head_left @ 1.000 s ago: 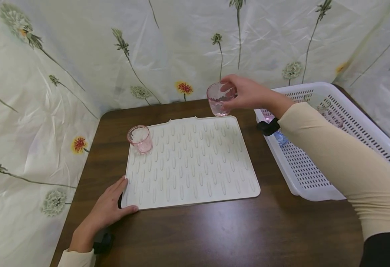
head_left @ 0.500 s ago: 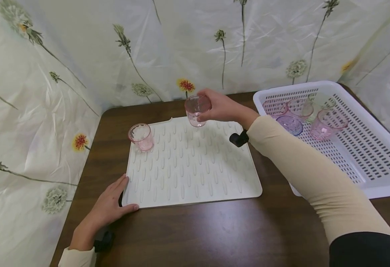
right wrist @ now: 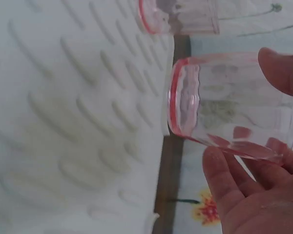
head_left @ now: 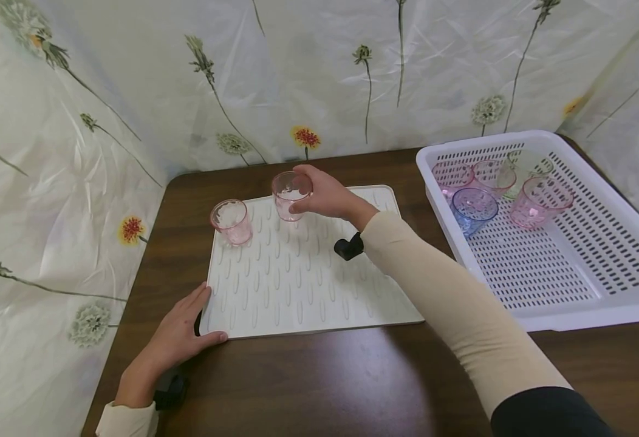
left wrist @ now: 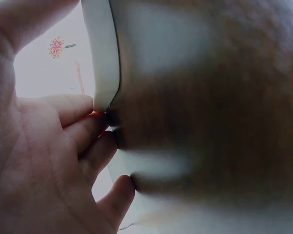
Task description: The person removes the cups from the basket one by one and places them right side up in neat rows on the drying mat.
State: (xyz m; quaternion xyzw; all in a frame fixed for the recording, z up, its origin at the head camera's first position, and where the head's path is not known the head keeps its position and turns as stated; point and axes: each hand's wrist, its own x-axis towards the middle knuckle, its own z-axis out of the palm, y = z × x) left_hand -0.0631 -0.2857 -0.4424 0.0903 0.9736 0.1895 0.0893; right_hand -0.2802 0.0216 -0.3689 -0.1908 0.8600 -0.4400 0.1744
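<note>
My right hand [head_left: 326, 193] grips a pink-tinted clear drinking glass [head_left: 285, 209] by its side. The glass is upright, close over the far part of a white ridged drying mat [head_left: 297, 297]. In the right wrist view, thumb and fingers lie on opposite sides of the held glass [right wrist: 224, 100], its base towards the mat. A matching pink glass [head_left: 234, 224] stands upright at the mat's far left corner. My left hand [head_left: 174, 341] rests at the near left corner, thumb along the front edge and fingertips against the left edge. The left wrist view shows those fingertips [left wrist: 80, 103] at the mat's rim.
A white perforated plastic basket [head_left: 598, 318] stands right of the mat on the dark wooden table [head_left: 297, 388]. Several glasses are in it, among them a blue one [head_left: 474, 212], a pink one [head_left: 539, 209] and a greenish one [head_left: 527, 164]. A flowered curtain [head_left: 133, 85] hangs behind.
My right hand has carried the pink glass leftward from the mat's far right corner, towards the standing glass. The basket's glasses have come into view from behind the arm. The left hand stays put.
</note>
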